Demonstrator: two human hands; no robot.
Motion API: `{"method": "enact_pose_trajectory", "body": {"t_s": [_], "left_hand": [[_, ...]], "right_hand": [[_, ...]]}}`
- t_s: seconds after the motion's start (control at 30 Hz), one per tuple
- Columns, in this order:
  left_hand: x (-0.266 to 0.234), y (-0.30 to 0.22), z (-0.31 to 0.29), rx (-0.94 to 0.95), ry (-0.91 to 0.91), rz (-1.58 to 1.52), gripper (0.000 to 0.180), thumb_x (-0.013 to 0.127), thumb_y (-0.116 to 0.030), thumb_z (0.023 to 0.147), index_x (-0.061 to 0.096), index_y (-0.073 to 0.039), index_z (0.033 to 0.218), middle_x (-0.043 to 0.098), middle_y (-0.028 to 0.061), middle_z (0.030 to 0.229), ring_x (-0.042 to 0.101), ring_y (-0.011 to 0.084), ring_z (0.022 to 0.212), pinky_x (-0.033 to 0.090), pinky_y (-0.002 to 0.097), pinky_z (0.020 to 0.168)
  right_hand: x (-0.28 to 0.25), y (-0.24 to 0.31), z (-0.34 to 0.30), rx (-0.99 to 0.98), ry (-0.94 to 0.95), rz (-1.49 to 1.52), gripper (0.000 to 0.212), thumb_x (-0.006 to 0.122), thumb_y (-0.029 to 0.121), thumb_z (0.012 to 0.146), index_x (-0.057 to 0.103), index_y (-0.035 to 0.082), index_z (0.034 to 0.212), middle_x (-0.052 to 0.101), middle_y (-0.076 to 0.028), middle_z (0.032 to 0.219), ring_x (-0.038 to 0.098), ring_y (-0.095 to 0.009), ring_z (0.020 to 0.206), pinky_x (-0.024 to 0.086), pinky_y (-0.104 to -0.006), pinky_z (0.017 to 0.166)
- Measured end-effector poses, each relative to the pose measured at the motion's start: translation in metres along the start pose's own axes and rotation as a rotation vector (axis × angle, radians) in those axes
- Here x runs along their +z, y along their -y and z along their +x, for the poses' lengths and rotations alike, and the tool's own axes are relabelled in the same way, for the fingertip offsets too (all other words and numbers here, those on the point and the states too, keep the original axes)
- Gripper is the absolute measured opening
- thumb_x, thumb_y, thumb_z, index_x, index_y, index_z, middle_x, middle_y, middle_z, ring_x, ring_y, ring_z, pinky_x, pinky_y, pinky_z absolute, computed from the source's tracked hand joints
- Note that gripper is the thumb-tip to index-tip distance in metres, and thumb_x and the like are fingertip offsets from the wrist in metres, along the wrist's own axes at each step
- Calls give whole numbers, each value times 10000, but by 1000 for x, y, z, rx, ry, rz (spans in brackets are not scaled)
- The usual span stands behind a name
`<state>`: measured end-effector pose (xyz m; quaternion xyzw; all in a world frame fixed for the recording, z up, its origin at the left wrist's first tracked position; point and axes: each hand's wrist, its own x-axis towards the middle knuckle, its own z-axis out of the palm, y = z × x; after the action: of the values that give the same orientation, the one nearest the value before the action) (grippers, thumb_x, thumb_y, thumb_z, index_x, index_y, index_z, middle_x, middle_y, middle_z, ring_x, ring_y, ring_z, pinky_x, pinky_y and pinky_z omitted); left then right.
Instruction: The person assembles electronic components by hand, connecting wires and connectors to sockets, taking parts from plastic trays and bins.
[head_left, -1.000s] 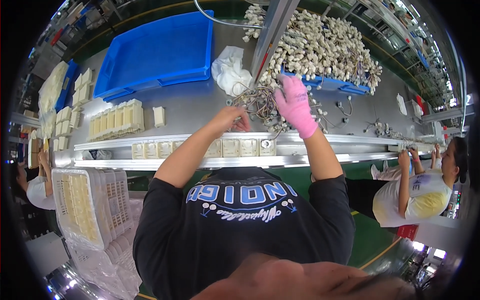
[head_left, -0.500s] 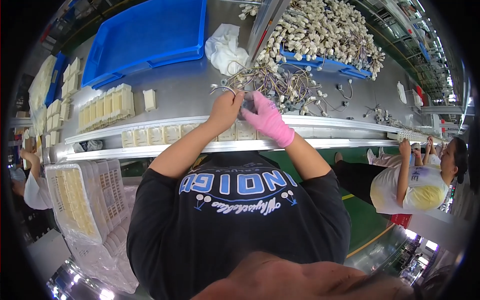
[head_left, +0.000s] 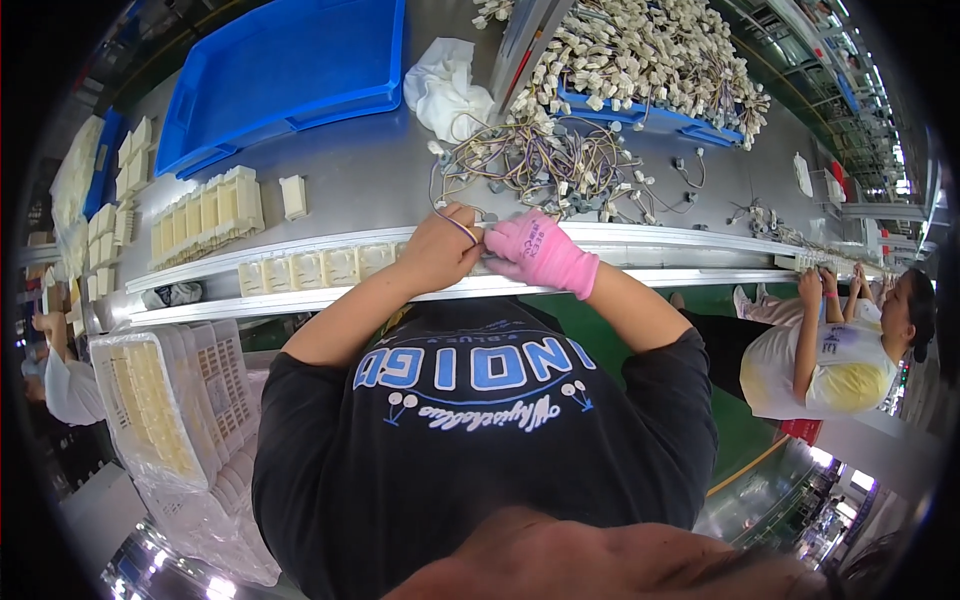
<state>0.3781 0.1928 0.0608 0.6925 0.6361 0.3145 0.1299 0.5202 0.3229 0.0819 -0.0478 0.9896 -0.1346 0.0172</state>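
my left hand (head_left: pixel 437 250) and gloved right hand (head_left: pixel 535 252) meet at the table's near rail (head_left: pixel 300 300), both pinching one wire harness (head_left: pixel 470 226), its wires running away from me into the tangled bundle (head_left: pixel 540 165) just beyond. cream housings (head_left: pixel 320 268) line the rail leftward. farther off, a white rag (head_left: pixel 445 85), blue tray (head_left: pixel 290 70), connector heap (head_left: pixel 650 60).

Black short-sleeved shirt with blue-and-white print; pink glove on right grip (head_left: pixel 540 252), left grip (head_left: pixel 440 250) bare.
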Motion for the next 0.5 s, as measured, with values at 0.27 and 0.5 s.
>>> {"method": "enact_pose_trajectory", "body": {"t_s": [0.27, 0.5], "left_hand": [[20, -4, -1, -40, -162, 57, 117, 589, -99, 720, 521, -34, 789, 490, 115, 820, 478, 311, 811, 387, 416, 702], [23, -9, 1, -149, -159, 97, 182, 577, -80, 704, 513, -22, 865, 490, 139, 872, 468, 313, 871, 371, 405, 743]], "right_hand": [[17, 5, -11, 27, -261, -43, 245, 612, 230, 744, 534, 77, 920, 533, -70, 813, 538, -248, 727, 400, -380, 659], [24, 21, -12, 174, -441, 67, 261, 609, 163, 736, 563, 51, 968, 529, -93, 892, 514, -265, 822, 375, -401, 726]]}}
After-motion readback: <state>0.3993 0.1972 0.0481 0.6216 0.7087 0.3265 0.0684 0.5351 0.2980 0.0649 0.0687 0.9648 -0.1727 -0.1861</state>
